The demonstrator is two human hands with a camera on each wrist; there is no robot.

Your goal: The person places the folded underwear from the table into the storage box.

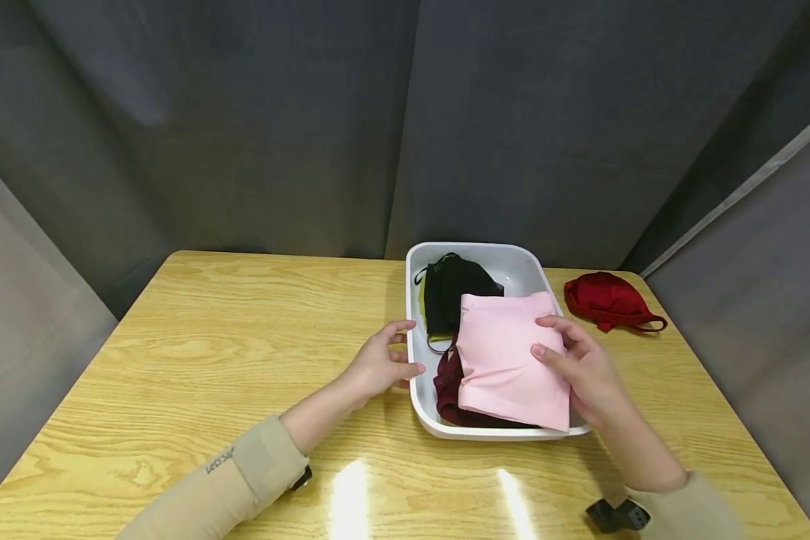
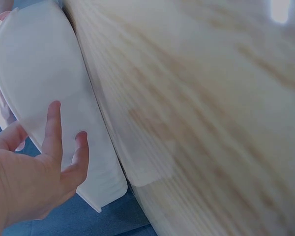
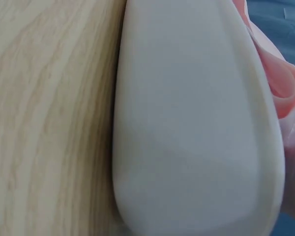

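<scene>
A white plastic tub [image 1: 421,409] on the table holds several garments. My left hand [image 1: 380,358] is at its left side, fingertips at the rim and outer wall; in the left wrist view, slightly bent fingers [image 2: 53,130] spread against that wall. My right hand [image 1: 583,367] holds the right part of a smooth pink folded garment [image 1: 502,356], with the thumb on top and some fingers hidden. This garment overlaps the tub's right rim and covers part of a maroon garment [image 1: 448,382]. Behind lies a black strappy garment [image 1: 448,289], with yellow-green fabric [image 1: 421,296] showing under it.
A red bra [image 1: 604,296] lies on the table to the right of the tub, its strap toward the right edge. The wooden table [image 1: 243,322] extends left of the tub. Grey curtains [image 1: 277,135] hang behind the table and along both sides.
</scene>
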